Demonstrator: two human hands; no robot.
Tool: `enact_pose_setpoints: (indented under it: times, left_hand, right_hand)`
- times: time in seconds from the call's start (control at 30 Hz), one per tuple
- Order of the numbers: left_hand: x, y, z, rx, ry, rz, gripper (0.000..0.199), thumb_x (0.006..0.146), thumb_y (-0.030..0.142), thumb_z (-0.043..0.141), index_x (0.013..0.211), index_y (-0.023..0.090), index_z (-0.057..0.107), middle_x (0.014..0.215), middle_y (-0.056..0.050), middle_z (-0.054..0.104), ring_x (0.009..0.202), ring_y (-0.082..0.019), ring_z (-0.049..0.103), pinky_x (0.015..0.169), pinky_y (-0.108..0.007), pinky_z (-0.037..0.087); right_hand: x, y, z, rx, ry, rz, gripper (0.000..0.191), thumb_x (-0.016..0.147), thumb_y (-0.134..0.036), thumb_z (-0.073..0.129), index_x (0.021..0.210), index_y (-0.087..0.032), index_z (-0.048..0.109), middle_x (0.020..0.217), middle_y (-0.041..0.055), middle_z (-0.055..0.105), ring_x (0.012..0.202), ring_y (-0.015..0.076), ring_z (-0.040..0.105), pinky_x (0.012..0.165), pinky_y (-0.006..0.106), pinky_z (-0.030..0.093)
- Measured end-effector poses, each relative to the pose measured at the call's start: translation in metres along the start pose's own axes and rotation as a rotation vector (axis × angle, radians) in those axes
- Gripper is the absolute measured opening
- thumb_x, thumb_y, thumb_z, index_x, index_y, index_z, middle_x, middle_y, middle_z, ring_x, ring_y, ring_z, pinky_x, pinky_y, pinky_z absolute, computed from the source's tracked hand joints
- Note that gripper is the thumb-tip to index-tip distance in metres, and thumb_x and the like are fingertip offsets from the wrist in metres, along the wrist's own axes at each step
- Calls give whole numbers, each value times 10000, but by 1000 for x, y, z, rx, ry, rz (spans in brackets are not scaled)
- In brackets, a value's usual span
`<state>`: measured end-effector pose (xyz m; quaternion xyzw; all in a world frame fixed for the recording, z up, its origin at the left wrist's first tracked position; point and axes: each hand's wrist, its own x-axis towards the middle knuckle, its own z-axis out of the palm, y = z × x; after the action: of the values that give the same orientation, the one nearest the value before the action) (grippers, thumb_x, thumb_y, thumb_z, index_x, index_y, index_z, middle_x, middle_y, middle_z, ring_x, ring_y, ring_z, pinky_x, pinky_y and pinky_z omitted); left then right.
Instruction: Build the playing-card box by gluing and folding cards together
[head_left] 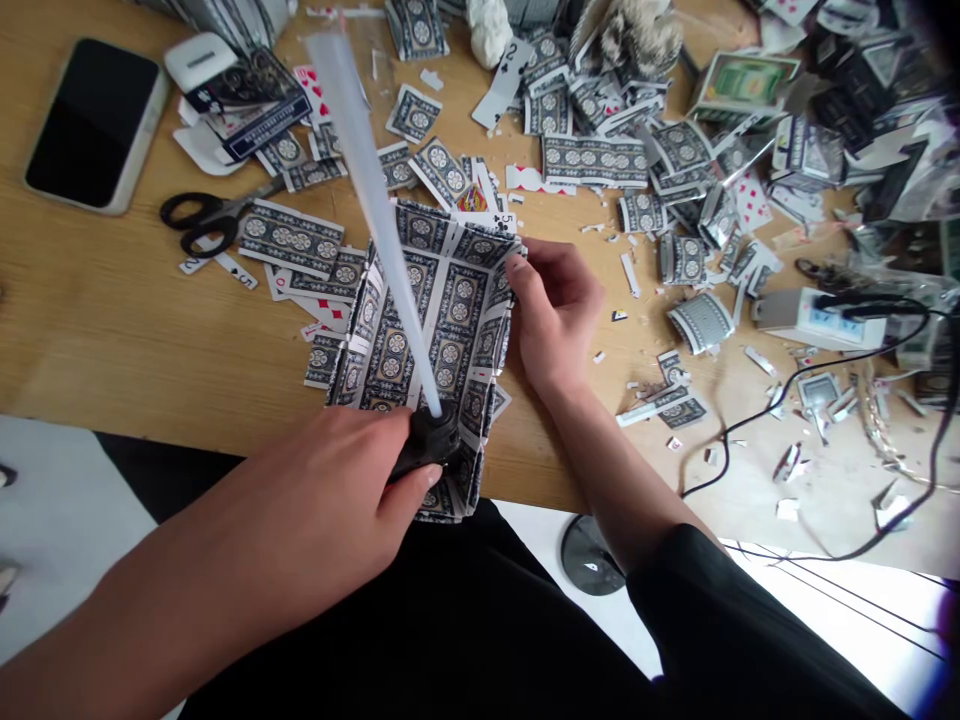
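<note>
1. A view from above of a wooden desk (112, 330), seen by the person who sits at it.
2. The left hand (330, 490) holds a black glue gun (429, 445) at the near edge of the desk. Its fingers are clenched around the gun's body. A long pale glue stick (375, 200) juts from the back of the gun, up and away from the viewer.
3. The right hand (555, 320) grips the far right corner of a square tray made of playing cards (450, 300). The thumb and fingers pinch the raised wall there.
4. The card tray lies in the middle of the desk, directly in front of the person, between the two hands. Its floor is tiled with blue patterned card backs, and walls stand up on all the sides in view, so most of the shape seems built. The gun's tip rests at the near wall, which suggests some seams are yet to be glued.
5. Black scissors (206, 215) lie to the left of the tray, and a phone (97, 120) lies face up at the far left.
6. Cut cards and paper scraps (660, 200) are strewn across the back and right of the desk.
</note>
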<state>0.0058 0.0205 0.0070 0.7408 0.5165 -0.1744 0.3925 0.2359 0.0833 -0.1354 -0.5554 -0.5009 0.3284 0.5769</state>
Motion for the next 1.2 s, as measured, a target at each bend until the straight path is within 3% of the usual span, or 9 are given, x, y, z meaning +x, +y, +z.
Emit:
enact_pose_setpoints:
  times: [0.3, 0.43, 0.53, 0.7, 1.0, 1.2]
  left_hand:
    - [-10, -16, -7, 9, 53, -20, 361, 965, 565, 456, 901, 294, 686, 951, -98, 777, 865, -344, 723, 779, -473, 539]
    - [-13, -23, -6, 29, 131, -19, 333, 968, 558, 469, 862, 324, 681, 816, -66, 748, 749, -331, 699, 705, -446, 497]
    - [-12, -19, -7, 32, 116, -14, 328, 960, 547, 475, 821, 316, 661, 778, -58, 732, 721, -328, 686, 714, -450, 496]
    - [-8, -9, -9, 14, 36, 17, 347, 983, 552, 465, 849, 289, 649, 882, -78, 761, 837, -336, 724, 763, -464, 536]
    - [-13, -21, -6, 95, 166, 61, 384, 973, 629, 476, 808, 333, 658, 694, -28, 695, 662, -290, 660, 707, -459, 538]
    - [-9, -16, -3, 85, 107, 95, 370, 1007, 581, 481, 809, 315, 645, 730, -24, 712, 681, -270, 661, 693, -452, 503]
  right_hand:
    - [0, 5, 1, 30, 4, -8, 318, 960, -569, 767, 1093, -281, 756, 1003, 25, 746, 971, 208, 713, 843, 385, 603]
    - [1, 6, 0, 4, -10, -9, 355, 966, -608, 746, 1112, -284, 749, 1031, 32, 746, 1003, 216, 718, 851, 386, 604]
    - [1, 6, 0, 15, -9, -9, 365, 962, -619, 751, 1104, -282, 749, 1031, 35, 748, 993, 219, 721, 838, 385, 610]
    - [1, 4, 1, 29, -15, -2, 380, 948, -639, 767, 1086, -285, 749, 1042, 39, 749, 1017, 232, 734, 843, 400, 622]
    - [2, -4, 4, 23, 12, 2, 531, 866, -794, 764, 1044, -295, 727, 1006, 30, 747, 1010, 243, 722, 871, 394, 611]
    - [3, -7, 3, 11, -3, -21, 494, 903, -782, 741, 1041, -311, 685, 995, 20, 746, 952, 211, 673, 885, 384, 583]
